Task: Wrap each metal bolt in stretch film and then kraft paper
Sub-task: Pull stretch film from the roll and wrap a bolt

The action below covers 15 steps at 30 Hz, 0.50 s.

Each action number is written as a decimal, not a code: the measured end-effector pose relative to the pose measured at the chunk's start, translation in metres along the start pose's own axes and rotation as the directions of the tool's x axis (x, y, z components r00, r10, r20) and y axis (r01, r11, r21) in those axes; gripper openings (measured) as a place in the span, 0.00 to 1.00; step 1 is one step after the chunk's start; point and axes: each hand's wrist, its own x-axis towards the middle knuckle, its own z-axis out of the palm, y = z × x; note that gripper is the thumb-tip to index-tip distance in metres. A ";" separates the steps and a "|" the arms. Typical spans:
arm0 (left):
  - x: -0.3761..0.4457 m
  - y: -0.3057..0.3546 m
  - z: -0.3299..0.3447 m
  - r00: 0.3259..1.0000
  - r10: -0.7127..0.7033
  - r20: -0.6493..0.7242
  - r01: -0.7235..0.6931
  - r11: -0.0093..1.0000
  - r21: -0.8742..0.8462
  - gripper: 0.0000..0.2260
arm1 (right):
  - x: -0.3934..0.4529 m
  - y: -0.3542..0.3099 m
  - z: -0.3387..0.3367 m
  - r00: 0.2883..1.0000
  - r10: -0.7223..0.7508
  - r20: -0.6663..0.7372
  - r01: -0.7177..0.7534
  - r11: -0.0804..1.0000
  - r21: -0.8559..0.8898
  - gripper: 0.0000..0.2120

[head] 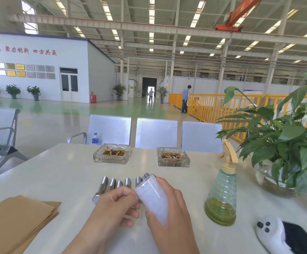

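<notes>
Brown kraft paper [17,222] lies stacked at the desk's [66,171] left edge. Steel bolts [112,184] sit in a row behind the hands: the left hand [112,208] pinches the film roll's [152,198] edge, and the right hand [169,213] grips the roll.

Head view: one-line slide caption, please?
Right hand grips stretch film roll, left hand picks its edge, above bolts beside kraft paper.
</notes>
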 end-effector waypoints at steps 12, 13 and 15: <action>-0.001 0.002 0.001 0.994 0.041 0.097 -0.036 0.998 -0.060 0.17 | 0.000 -0.002 -0.003 0.997 0.083 -0.002 -0.079 0.956 0.283 0.35; -0.001 0.002 0.000 0.994 0.035 0.099 -0.029 0.998 -0.059 0.14 | 0.000 -0.002 -0.002 0.996 0.087 0.001 -0.084 0.956 0.280 0.35; 0.000 0.002 -0.002 0.996 0.018 0.088 -0.014 0.998 -0.054 0.08 | 0.001 -0.001 -0.002 0.996 0.091 0.002 -0.089 0.963 0.256 0.36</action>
